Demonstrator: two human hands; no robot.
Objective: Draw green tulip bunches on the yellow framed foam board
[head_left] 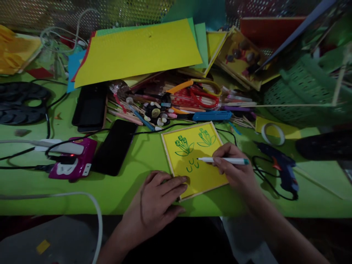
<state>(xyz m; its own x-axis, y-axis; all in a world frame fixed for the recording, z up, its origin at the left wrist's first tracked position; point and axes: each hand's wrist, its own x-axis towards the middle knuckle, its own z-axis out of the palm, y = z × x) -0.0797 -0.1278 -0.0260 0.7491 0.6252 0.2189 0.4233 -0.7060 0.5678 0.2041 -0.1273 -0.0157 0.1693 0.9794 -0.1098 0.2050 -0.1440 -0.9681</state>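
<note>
My right hand (233, 165) is closed round a white felt-tip pen (236, 160) with a green end. Its tip is at a yellow card (203, 179) edged with thin wooden strips, close beside some small green curved strokes (193, 165). Two green flower drawings (184, 145) fill the upper part of the card. Lying flat with fingers stretched out, my left hand (162, 198) rests over the card's lower left edge. Part of that edge is hidden under the fingers.
A glue gun (277, 165) and a tape roll (272, 134) lie to the right. On the left are a black phone (115, 146) and a purple power socket (74, 161) with cables. Behind are scissors (203, 95), a blue cutter (211, 116), yellow sheets (140, 51) and a green basket (305, 88).
</note>
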